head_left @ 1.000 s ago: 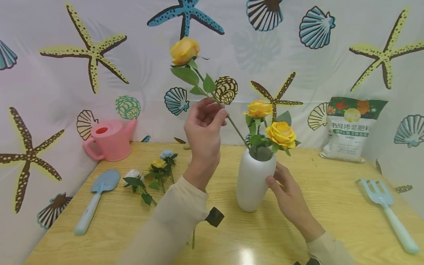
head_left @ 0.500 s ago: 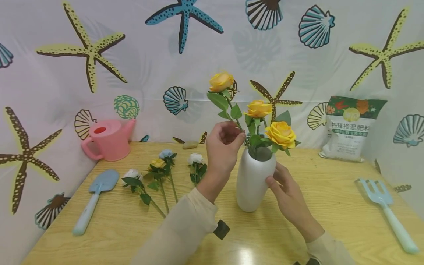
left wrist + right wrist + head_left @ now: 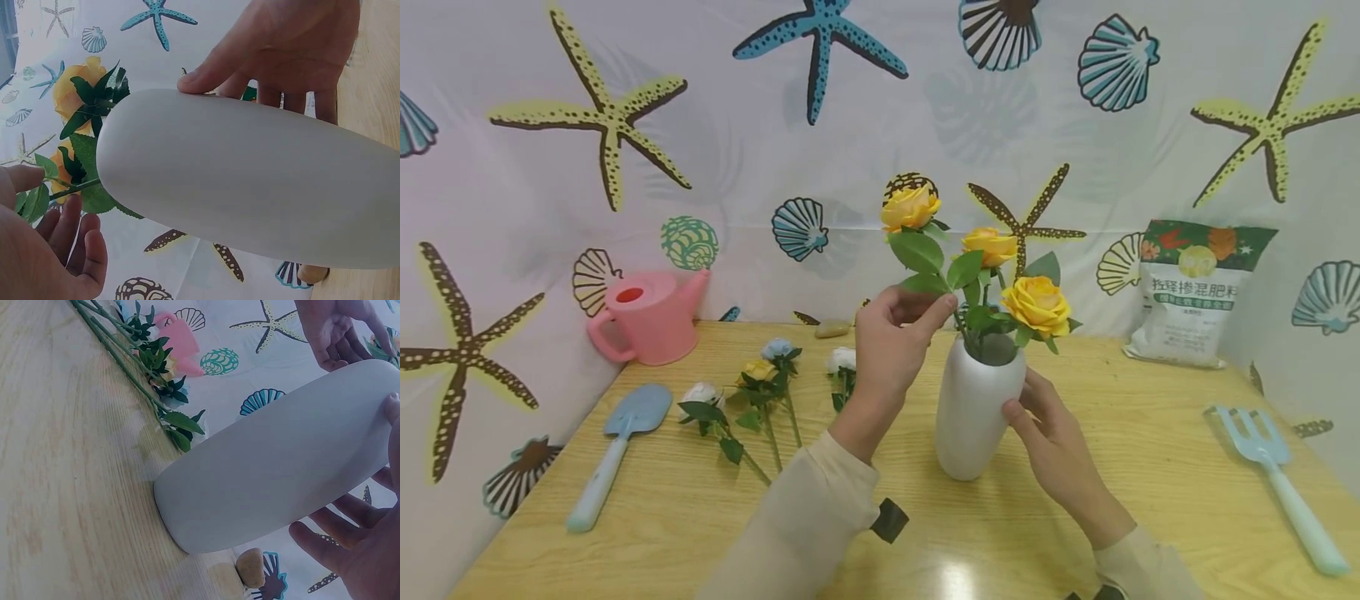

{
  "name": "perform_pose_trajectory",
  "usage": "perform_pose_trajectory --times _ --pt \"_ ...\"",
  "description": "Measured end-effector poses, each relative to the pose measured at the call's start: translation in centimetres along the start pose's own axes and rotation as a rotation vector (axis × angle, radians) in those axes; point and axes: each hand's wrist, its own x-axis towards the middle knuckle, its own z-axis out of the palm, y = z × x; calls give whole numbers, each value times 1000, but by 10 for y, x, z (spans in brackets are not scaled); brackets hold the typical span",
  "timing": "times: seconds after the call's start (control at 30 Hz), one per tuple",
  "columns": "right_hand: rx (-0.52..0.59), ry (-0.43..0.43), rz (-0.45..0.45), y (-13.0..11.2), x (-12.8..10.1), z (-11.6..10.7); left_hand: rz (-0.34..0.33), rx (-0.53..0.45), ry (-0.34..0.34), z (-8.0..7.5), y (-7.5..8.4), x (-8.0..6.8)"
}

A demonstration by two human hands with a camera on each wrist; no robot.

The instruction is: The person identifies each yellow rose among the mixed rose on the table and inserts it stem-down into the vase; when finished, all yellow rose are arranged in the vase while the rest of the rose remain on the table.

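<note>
My left hand (image 3: 889,350) pinches the stem of a yellow rose (image 3: 912,207) just below its leaves, its thumb and finger on the green stem (image 3: 75,187) in the left wrist view. This rose leans left over the mouth of a white vase (image 3: 973,408), with its lower stem inside. Two more yellow roses, one behind (image 3: 990,246) and one at the right (image 3: 1036,306), stand in the vase. My right hand (image 3: 1056,446) holds the vase from the right side, thumb at the front and fingers behind. In the right wrist view the vase's base rests on the wooden table (image 3: 75,487).
At left lie artificial roses, white (image 3: 702,396), yellow (image 3: 758,371), blue (image 3: 778,348), and another white one (image 3: 842,360). Beyond are a blue trowel (image 3: 621,454), a pink watering can (image 3: 655,321) and a pebble (image 3: 831,329). A hand fork (image 3: 1273,475) and fertilizer bag (image 3: 1187,296) are at right.
My left hand has moved right and down, lowering the yellow rose, whose stem has gone deeper into the vase. My right hand has stayed on the vase.
</note>
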Motion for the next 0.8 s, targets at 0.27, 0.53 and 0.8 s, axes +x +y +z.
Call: perform_pose_trajectory --times 0.27,0.53,0.8 --pt "5 1 -15 0 0 0 -15 -90 22 -1 7 5" --pt "0 6 -2 -1 0 0 -43 -93 -7 4 8 10" --pt "2 10 -11 0 0 0 -68 -58 -58 6 -4 6"
